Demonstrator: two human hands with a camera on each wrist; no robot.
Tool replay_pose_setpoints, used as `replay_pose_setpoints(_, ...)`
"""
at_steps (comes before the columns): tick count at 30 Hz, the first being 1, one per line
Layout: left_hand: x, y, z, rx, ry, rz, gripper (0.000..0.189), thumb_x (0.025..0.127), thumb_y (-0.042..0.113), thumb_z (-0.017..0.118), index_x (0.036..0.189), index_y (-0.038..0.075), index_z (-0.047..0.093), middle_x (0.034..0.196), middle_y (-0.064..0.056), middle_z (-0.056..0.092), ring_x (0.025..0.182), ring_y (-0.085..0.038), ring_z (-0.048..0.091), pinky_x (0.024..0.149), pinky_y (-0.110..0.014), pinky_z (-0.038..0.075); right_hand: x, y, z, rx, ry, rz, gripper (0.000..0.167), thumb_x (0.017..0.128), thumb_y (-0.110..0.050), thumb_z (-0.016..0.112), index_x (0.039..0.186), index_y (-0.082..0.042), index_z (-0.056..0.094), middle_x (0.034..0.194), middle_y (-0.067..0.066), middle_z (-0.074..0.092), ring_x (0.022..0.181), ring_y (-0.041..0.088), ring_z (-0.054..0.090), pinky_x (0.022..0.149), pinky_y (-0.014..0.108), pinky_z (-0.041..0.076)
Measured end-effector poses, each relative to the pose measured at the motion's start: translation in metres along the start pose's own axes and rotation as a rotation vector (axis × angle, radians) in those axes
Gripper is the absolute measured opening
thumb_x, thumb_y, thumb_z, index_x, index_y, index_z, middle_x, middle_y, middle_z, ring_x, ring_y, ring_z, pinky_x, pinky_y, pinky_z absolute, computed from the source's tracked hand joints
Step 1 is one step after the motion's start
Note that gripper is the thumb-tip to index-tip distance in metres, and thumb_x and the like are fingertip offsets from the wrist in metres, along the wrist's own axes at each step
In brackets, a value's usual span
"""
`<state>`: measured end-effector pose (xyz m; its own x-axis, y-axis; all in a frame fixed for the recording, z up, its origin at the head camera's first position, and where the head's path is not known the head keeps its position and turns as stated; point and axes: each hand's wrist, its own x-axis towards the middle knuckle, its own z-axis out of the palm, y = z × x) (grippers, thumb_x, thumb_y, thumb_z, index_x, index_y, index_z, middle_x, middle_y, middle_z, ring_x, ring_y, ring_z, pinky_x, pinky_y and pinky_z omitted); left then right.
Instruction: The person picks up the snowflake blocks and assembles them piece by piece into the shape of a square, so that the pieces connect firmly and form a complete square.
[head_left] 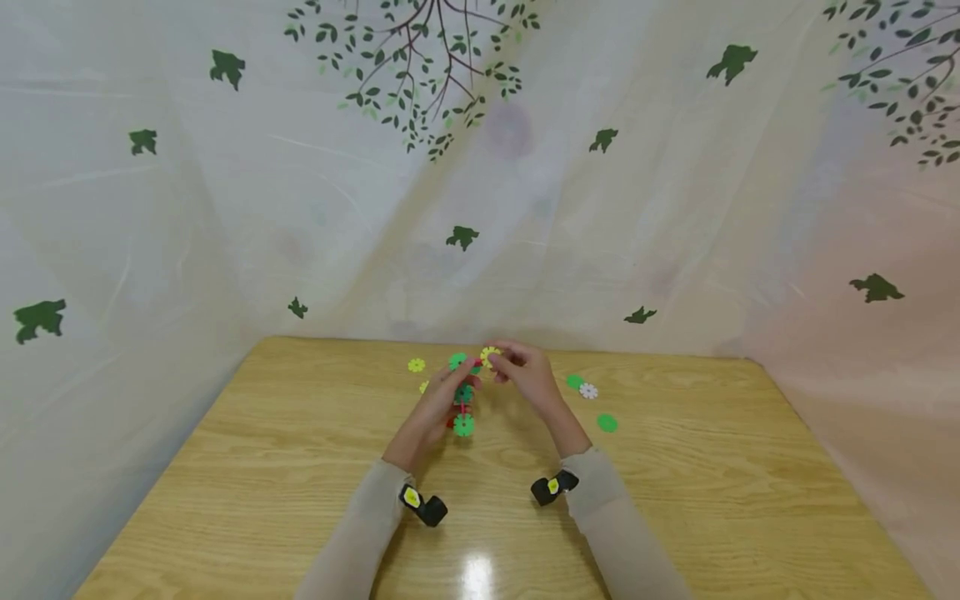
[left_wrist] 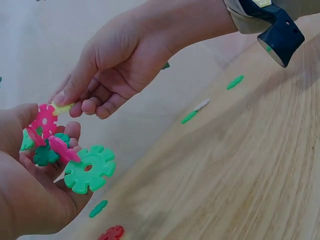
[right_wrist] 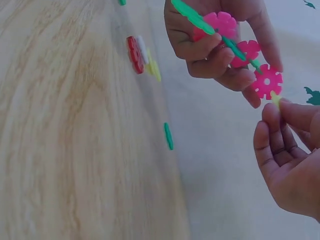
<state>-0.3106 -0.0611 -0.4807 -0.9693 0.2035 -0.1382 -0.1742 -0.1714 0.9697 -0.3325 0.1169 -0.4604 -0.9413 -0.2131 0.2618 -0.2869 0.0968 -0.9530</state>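
Note:
My left hand (head_left: 438, 398) holds a chain of slotted plastic snowflake discs, pink and green, joined at angles. A bright green disc (left_wrist: 90, 169) forms its near end in the left wrist view, and a pink disc (right_wrist: 267, 81) sits at the other end in the right wrist view. Between thumb and fingertips my right hand (head_left: 528, 375) pinches a yellow snowflake disc (head_left: 489, 357), mostly hidden by the fingers in the wrist views. The yellow disc's edge meets the rim of the pink end disc. Both hands are raised above the table.
Loose discs lie on the wooden table (head_left: 300, 450): a yellow one (head_left: 416, 365) left of the hands, a white one (head_left: 588, 391) and a green one (head_left: 607, 423) to the right. Red, white and yellow discs (right_wrist: 135, 55) cluster together. A printed curtain (head_left: 360, 250) hangs behind.

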Motion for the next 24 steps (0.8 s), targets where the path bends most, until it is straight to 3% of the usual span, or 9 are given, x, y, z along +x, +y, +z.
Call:
replay_pose_setpoints(3, -0.002, 0.002, 0.001, -0.008, -0.004, 0.011, 0.036, 0.106, 0.044, 0.052, 0.121, 0.013, 0.064, 0.085, 0.005, 0.064, 0.067, -0.009, 0.047, 0.060, -0.024, 0.041, -0.002, -0.003, 0.003, 0.026, 0.037, -0.038, 0.031, 0.099, -0.008, 0.066, 0.126, 0.007, 0.068, 0.085, 0.024, 0.067, 0.066, 0.009, 0.065, 0.066, 0.022, 0.058)
replay_pose_setpoints(6, -0.004, 0.005, 0.003, -0.024, -0.006, 0.022, 0.031, 0.106, 0.043, 0.052, 0.112, 0.017, 0.067, 0.085, 0.006, 0.067, 0.066, -0.009, 0.049, 0.061, -0.024, 0.042, -0.004, -0.007, 0.005, 0.034, 0.070, -0.071, 0.030, 0.098, -0.009, 0.068, 0.123, 0.007, 0.069, 0.081, 0.015, 0.067, 0.067, 0.008, 0.065, 0.066, 0.020, 0.058)
replay_pose_setpoints(10, -0.007, 0.009, 0.005, -0.026, -0.019, 0.040, 0.031, 0.106, 0.042, 0.053, 0.101, 0.017, 0.069, 0.086, 0.007, 0.069, 0.063, -0.009, 0.053, 0.062, -0.025, 0.045, -0.005, -0.010, 0.007, 0.024, 0.079, -0.106, 0.028, 0.098, -0.009, 0.067, 0.122, 0.005, 0.070, 0.085, 0.026, 0.066, 0.069, 0.011, 0.065, 0.068, 0.022, 0.058)
replay_pose_setpoints(14, -0.010, 0.016, 0.003, -0.009, -0.046, 0.051, 0.034, 0.106, 0.042, 0.053, 0.100, 0.014, 0.070, 0.088, 0.006, 0.069, 0.062, -0.011, 0.055, 0.062, -0.027, 0.049, -0.005, -0.015, 0.005, 0.022, 0.051, -0.115, 0.028, 0.099, -0.010, 0.066, 0.123, 0.004, 0.070, 0.091, 0.036, 0.064, 0.071, 0.011, 0.066, 0.069, 0.022, 0.058)
replay_pose_setpoints(19, -0.013, 0.025, -0.001, 0.035, -0.096, 0.051, 0.034, 0.107, 0.041, 0.051, 0.099, 0.013, 0.069, 0.088, 0.005, 0.066, 0.057, -0.009, 0.050, 0.070, -0.032, 0.051, -0.005, -0.018, 0.002, 0.022, -0.007, -0.092, 0.028, 0.102, -0.008, 0.062, 0.126, 0.005, 0.068, 0.093, 0.037, 0.064, 0.071, 0.008, 0.066, 0.070, 0.021, 0.058)
replay_pose_setpoints(21, -0.013, 0.028, -0.003, 0.045, -0.098, 0.045, 0.034, 0.108, 0.037, 0.050, 0.096, 0.012, 0.069, 0.082, 0.005, 0.064, 0.053, -0.009, 0.046, 0.067, -0.031, 0.049, -0.005, -0.018, 0.003, 0.011, -0.042, -0.085, 0.029, 0.103, -0.006, 0.059, 0.127, 0.007, 0.067, 0.093, 0.036, 0.065, 0.071, 0.009, 0.066, 0.071, 0.023, 0.059)
replay_pose_setpoints(24, -0.014, 0.029, -0.004, 0.061, -0.073, 0.034, 0.034, 0.109, 0.033, 0.048, 0.096, 0.009, 0.068, 0.080, 0.005, 0.062, 0.061, -0.010, 0.048, 0.063, -0.026, 0.044, -0.004, -0.016, 0.005, -0.028, -0.092, -0.074, 0.029, 0.104, -0.005, 0.056, 0.129, 0.007, 0.066, 0.094, 0.033, 0.068, 0.071, 0.012, 0.066, 0.071, 0.026, 0.060)
